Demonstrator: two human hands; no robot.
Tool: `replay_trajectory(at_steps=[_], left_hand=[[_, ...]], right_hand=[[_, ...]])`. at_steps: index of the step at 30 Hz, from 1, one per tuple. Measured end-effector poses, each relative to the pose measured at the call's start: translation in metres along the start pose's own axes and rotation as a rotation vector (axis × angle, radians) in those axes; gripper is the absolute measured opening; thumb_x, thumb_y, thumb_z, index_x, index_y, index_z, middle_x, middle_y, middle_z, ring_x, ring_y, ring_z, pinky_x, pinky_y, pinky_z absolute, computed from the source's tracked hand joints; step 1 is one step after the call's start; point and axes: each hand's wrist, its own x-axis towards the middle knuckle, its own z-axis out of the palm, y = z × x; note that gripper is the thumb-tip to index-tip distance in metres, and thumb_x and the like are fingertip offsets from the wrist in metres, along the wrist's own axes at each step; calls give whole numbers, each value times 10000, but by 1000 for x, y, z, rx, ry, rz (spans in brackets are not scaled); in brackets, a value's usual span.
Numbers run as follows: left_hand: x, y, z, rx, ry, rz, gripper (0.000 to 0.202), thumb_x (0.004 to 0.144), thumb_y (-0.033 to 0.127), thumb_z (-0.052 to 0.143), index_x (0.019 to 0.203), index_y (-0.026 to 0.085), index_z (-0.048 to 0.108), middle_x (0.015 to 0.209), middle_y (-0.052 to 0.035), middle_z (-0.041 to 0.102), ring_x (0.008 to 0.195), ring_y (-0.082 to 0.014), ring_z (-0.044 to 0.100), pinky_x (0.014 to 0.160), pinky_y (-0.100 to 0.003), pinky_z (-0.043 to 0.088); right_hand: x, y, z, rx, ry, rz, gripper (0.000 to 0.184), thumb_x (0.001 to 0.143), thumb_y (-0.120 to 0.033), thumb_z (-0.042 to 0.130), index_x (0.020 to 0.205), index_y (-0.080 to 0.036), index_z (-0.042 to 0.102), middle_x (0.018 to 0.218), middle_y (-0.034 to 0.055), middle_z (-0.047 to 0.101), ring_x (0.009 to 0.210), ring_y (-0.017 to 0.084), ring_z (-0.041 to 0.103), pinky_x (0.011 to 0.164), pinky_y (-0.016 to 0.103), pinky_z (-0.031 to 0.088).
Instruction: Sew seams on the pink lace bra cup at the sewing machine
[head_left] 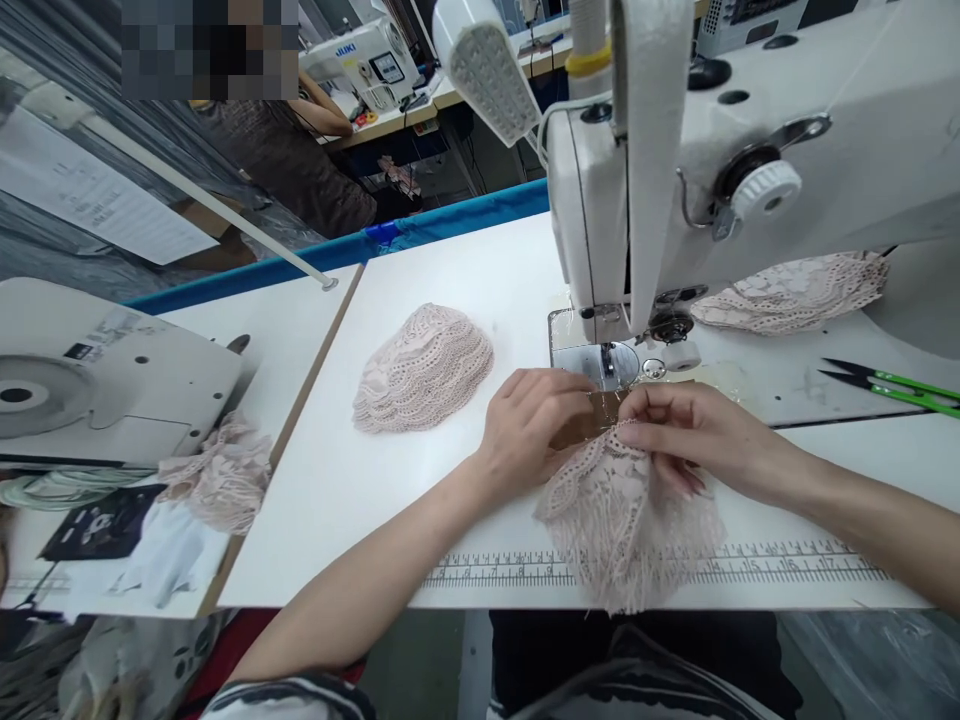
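A pale pink fringed lace piece [626, 510] hangs over the front of the table below the sewing machine's presser foot [609, 368]. My right hand [697, 435] pinches its upper edge between thumb and forefinger, just in front of the needle plate [574, 355]. On the other side, my left hand [532, 425] is curled at the lace's upper left edge; its fingertips are partly hidden. A brown patch [581, 420] shows between the hands, its kind unclear. Both hands are close to the needle area, with the lace between them.
A stack of lace pieces [424, 370] lies to the left, more lace [795, 290] behind the machine arm [787, 130]. Green-handled thread snips [892, 385] rest at right. A ruler strip [495, 572] runs along the front edge. Another person [277, 160] sits beyond the blue-edged table.
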Motion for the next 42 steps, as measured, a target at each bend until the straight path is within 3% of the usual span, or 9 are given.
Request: replay_trajectory(at_steps=[4,6,8,11,18,25,37,42], left_hand=[[7,10,-7,-580,-263,-595,204,956,353,472,969,172,565,857,-29,644,755,-119,604,650,-243,476],[11,12,-10,-781,-344,-739,336,970,424,400,896,160,594,790,-24,606,725,-118,571,638,-245,454],[14,13,-11,-862,-433,-795,324,914,458,508,835,157,598,724,0,554,663,-106,519,591,-237,410],[15,12,-10,-876,-520,-809,266,791,391,697,772,155,574,648,50,453,577,-73,413,526,-220,318],[14,8,-11,-960,-567,-821,231,813,348,677,760,153,566,622,70,374,544,-59,334,501,-223,253],[15,8,-13,-1025,-555,-818,197,812,331,669,915,169,625,674,52,466,571,-67,368,520,-224,282],[14,7,-13,-991,-575,-825,263,813,390,670,958,172,640,657,51,437,568,-72,352,521,-227,284],[15,8,-11,-1071,-518,-868,220,824,353,664,915,154,645,750,5,572,644,-86,486,594,-234,386]], right_hand=[[0,2,-1,41,112,-65,240,786,-402,707,829,-196,590,419,-78,529,343,73,483,357,168,351],[1,4,-1,38,150,-80,238,781,-396,715,831,-198,593,420,-80,528,342,73,488,350,165,344],[2,5,0,26,171,-92,240,776,-395,720,839,-198,597,424,-78,533,346,77,496,349,167,348],[3,5,2,12,201,-107,256,758,-398,733,843,-194,604,437,-72,547,348,79,499,347,173,351],[6,4,4,-9,245,-117,306,729,-433,745,831,-178,610,417,-66,545,327,69,475,318,160,315],[5,4,5,-19,257,-117,285,745,-426,736,823,-178,620,418,-64,548,318,71,467,308,165,322],[6,3,6,19,263,-107,272,731,-405,754,820,-179,633,484,-55,584,356,77,528,318,155,356],[5,3,8,45,248,-126,253,736,-385,753,814,-182,625,515,-59,600,386,80,567,340,149,395]])
